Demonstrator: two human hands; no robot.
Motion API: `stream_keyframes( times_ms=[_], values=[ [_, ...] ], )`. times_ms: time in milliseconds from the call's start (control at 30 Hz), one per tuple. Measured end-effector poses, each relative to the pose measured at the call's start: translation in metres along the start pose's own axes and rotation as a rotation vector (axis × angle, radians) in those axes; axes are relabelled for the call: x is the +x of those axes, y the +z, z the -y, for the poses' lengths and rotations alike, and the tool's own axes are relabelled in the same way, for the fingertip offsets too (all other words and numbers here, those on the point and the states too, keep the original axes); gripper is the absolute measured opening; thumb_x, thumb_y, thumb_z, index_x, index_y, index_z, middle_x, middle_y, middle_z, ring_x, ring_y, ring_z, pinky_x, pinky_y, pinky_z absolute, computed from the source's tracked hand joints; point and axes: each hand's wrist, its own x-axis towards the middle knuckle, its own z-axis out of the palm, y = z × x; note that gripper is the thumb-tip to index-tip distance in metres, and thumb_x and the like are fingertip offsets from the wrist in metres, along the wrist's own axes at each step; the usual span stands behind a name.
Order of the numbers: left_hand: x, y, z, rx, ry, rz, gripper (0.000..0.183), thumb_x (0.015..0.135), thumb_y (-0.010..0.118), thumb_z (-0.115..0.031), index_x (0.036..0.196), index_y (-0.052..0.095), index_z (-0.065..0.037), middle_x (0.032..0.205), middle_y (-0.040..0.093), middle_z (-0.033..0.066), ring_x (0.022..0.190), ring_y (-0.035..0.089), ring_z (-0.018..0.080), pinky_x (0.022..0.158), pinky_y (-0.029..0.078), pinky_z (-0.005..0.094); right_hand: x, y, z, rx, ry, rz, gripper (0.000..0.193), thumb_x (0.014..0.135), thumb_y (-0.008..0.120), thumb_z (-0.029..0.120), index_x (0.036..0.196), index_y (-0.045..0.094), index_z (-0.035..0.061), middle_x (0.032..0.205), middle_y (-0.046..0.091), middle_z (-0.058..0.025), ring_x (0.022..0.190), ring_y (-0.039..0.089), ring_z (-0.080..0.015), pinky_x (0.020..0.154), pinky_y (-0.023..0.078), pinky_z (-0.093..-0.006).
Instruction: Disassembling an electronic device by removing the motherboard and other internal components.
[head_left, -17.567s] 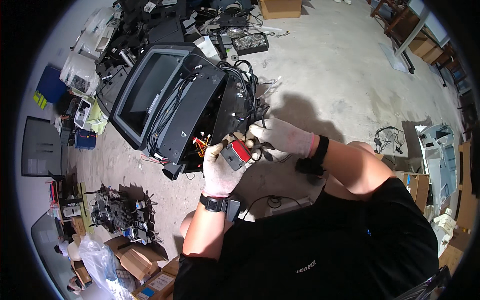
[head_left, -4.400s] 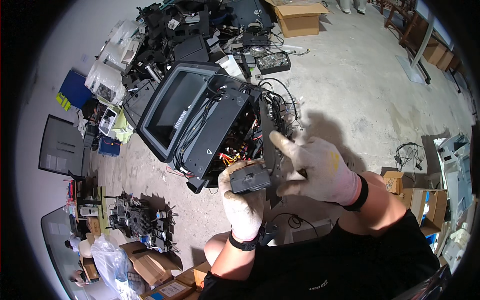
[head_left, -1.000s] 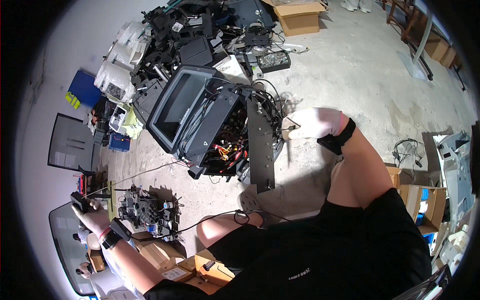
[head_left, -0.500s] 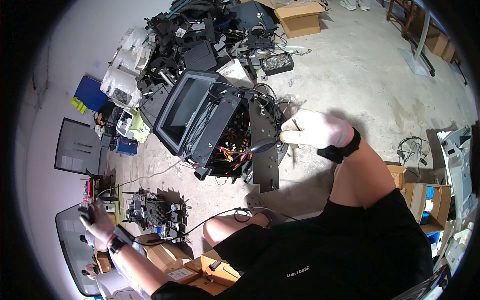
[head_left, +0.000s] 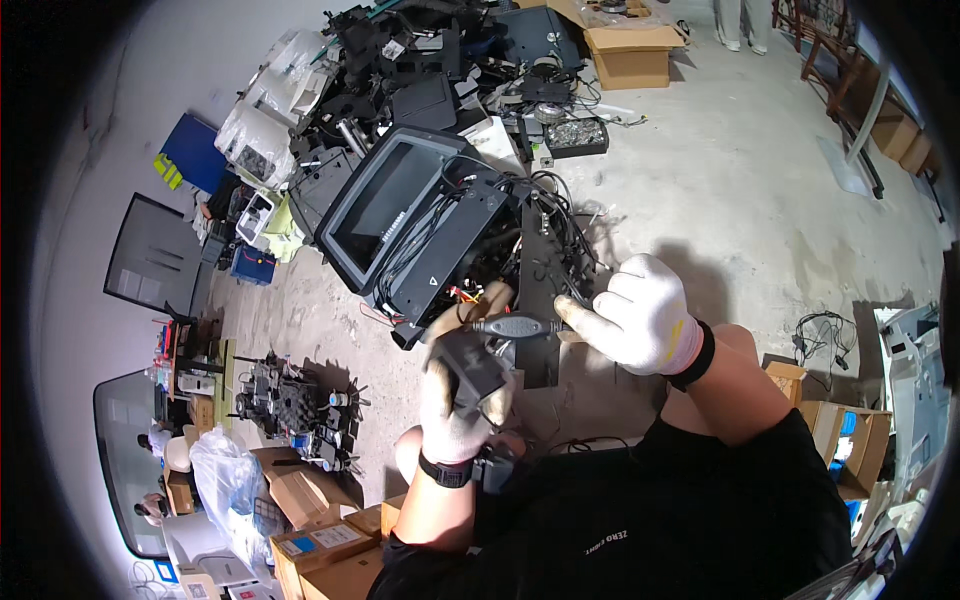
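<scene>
My right hand (head_left: 640, 318), in a white glove, pinches the cable at one end of a black oval in-line cable piece (head_left: 518, 326). My left hand (head_left: 450, 410), gloved too, is closed around a black box-shaped block (head_left: 468, 368); its fingertips are close to the cable piece's other end. Whether those fingers also grip the cable is hidden. Just beyond stands a dark machine housing (head_left: 440, 245) with a tilted screen (head_left: 385, 215), its open side showing bundled wires (head_left: 468, 293). A black perforated metal plate (head_left: 540, 260) stands along that open side.
A pile of black parts (head_left: 410, 80) lies behind the housing. To the left on the floor sits a dark mechanical assembly (head_left: 290, 405). Cardboard boxes (head_left: 330, 550) stand near my left arm. Another open carton (head_left: 630, 60) is at the back, and loose cables (head_left: 825, 335) lie on the right.
My left hand has swung in from the far left to the front of the housing, bringing the black block. My right hand has moved slightly down and still pinches the cable.
</scene>
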Motion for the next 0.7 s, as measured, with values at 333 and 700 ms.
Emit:
stream_keyframes(
  times_ms=[333,700],
  values=[
    [-0.002,0.005,-0.019,0.332,0.178,0.039,0.075,0.085,0.082,-0.037,0.137,0.051,0.007,0.14,0.055,0.0304,0.12,0.063,0.0343,0.102,0.052,0.0445,0.0,-0.007,0.0,0.033,-0.039,-0.015,0.028,0.066,0.072,0.018,0.093,0.079,0.0151,0.055,0.041,0.0061,0.05,0.045,-0.0117,0.046,0.033,-0.0281],
    [-0.006,0.002,-0.015,0.582,0.301,-0.001,0.069,0.078,0.087,-0.044,0.125,0.058,-0.003,0.129,0.063,0.0257,0.117,0.064,0.0327,0.101,0.053,0.0452,-0.004,0.0,0.002,0.081,-0.04,-0.003,0.026,0.07,0.077,0.021,0.096,0.08,0.0164,0.057,0.046,0.0056,0.052,0.047,-0.0127,0.05,0.036,-0.0294]
  ],
)
